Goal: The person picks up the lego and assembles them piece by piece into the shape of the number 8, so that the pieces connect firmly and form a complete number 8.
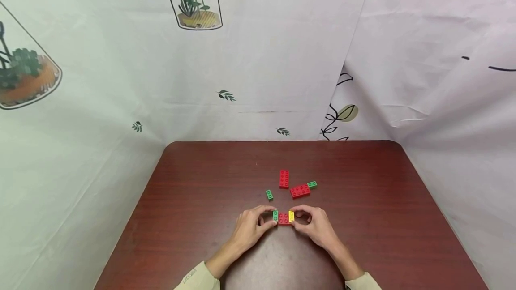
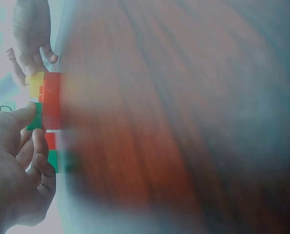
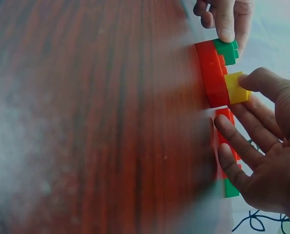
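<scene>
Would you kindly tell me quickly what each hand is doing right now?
Left hand: pinches the green brick on the red brick.
Right hand: pinches the yellow brick on that red brick.

Loose bricks on your table [image 1: 193, 200]

Beyond the table's middle you have an upright red brick [image 1: 284, 179], a small green brick [image 1: 269, 195] to its left, and a slanted red brick [image 1: 300, 191] touching another green brick [image 1: 312, 185] to its right.
</scene>
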